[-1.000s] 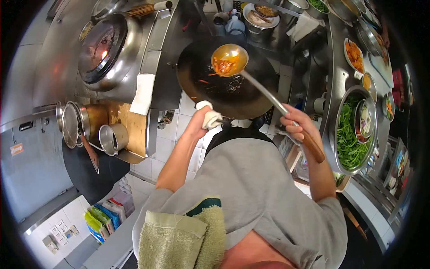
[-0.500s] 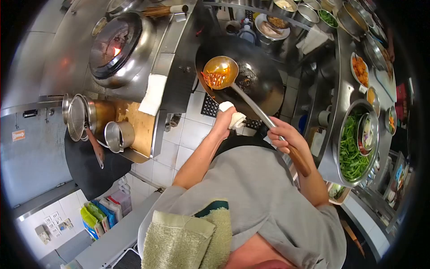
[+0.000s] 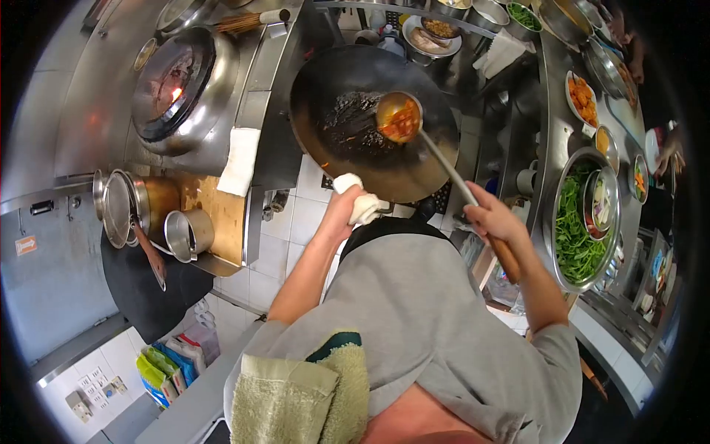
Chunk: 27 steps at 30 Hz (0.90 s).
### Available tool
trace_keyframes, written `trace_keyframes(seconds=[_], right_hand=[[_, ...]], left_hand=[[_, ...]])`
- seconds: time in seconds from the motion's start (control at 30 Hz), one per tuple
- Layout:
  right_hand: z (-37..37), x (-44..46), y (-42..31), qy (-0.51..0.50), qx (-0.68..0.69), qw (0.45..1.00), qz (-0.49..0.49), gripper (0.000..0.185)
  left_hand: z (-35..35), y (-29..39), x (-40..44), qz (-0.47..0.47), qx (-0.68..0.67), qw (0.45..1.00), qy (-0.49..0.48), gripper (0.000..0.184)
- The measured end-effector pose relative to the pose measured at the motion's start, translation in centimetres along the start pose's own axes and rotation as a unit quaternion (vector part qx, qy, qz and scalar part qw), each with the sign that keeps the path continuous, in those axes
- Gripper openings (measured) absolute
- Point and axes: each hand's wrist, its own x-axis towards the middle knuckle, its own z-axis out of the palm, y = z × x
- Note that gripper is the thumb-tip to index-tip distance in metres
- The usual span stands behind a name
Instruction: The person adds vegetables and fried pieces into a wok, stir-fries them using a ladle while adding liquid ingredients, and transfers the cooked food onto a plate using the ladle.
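A large dark wok [image 3: 325, 81] hangs over the floor in front of me, with a wet, dark patch on its inner surface. My left hand [image 3: 345, 210] grips a folded white cloth [image 3: 364, 209] around the wok's handle at its near edge. My right hand [image 3: 491, 216] is closed on the long-handled ladle [image 3: 451, 172], whose wooden end points back toward my forearm. The ladle's bowl is over the right part of the wok and holds orange-red food [image 3: 400, 122]. A small orange piece lies near the wok's lower left rim.
At the left is a stove burner [image 3: 177, 95] with a flame, and below it pots and a strainer [image 3: 120, 207]. A steel bowl of green leaves [image 3: 577, 244] stands at the right, near a plate of orange food [image 3: 582, 100]. Another person's hands [image 3: 671, 152] show at the far right.
The ladle's bowl has moved from the wok's left side to its right part. The view has shifted, and more of the wok's inside shows. Another person's hands have appeared at the far right.
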Motion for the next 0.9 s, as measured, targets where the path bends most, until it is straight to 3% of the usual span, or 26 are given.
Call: trace_keyframes(seconds=[0.07, 0.2, 0.23, 0.3, 0.33, 0.43, 0.53, 0.57, 0.63, 0.67, 0.73, 0.8, 0.83, 0.9], right_hand=[[1.8, 0.0, -0.1, -0.069, 0.105, 0.992, 0.02, 0.059], [2.6, -0.1, 0.1, -0.19, 0.358, 0.914, 0.028, 0.053], [2.5, -0.5, 0.3, -0.197, 0.354, 0.914, 0.025, 0.053], [2.0, -1.7, 0.9, -0.251, 0.515, 0.819, 0.026, 0.052], [1.5, -2.5, 0.9, -0.249, 0.517, 0.819, 0.018, 0.052], [-1.1, -5.8, 0.8, -0.277, 0.61, 0.742, -0.02, 0.051], [-4.6, -10.2, -0.1, -0.244, 0.617, 0.743, -0.091, 0.053], [-5.8, -11.7, 0.0, -0.232, 0.624, 0.736, -0.125, 0.054], [-7.9, -15.1, -0.1, -0.137, 0.617, 0.748, -0.203, 0.056], [-8.9, -16.6, -0.3, -0.105, 0.604, 0.752, -0.243, 0.056], [-10.9, -19.2, -0.4, 0.083, 0.47, 0.825, -0.302, 0.057], [-12.6, -20.3, -1.6, 0.218, 0.317, 0.874, -0.297, 0.061], [-13.4, -20.0, -2.1, 0.223, 0.32, 0.87, -0.303, 0.061], [-14.5, -19.3, -2.7, 0.412, 0.023, 0.896, -0.165, 0.064]], left_hand=[[0.6, -1.0, 2.2, 0.031, 0.04, 0.998, -0.028, 0.009], [1.2, -0.9, 3.6, 0.005, 0.004, 1.0, -0.006, 0.009], [0.3, -0.7, 3.9, -0.024, -0.021, 0.999, -0.04, 0.009], [-0.3, 0.2, 3.1, -0.064, -0.061, 0.994, -0.068, 0.012], [-0.5, 0.9, 2.2, -0.071, -0.08, 0.991, -0.086, 0.013], [-0.2, 2.4, -0.2, -0.072, -0.103, 0.991, -0.05, 0.017], [0.8, 3.9, -2.9, -0.052, -0.12, 0.991, -0.014, 0.023], [0.5, 4.5, -3.2, -0.045, -0.112, 0.991, -0.063, 0.026], [0.3, 5.6, -3.4, -0.002, -0.079, 0.996, -0.052, 0.028], [1.8, 6.6, -4.2, 0.033, -0.094, 0.995, 0.0, 0.026], [2.9, 8.3, -5.4, 0.039, -0.132, 0.99, -0.029, 0.025], [1.9, 9.2, -6.3, 0.084, -0.174, 0.981, -0.013, 0.025], [1.5, 9.8, -6.4, 0.117, -0.198, 0.973, -0.023, 0.025], [0.1, 11.0, -6.7, 0.152, -0.234, 0.959, -0.041, 0.024]])
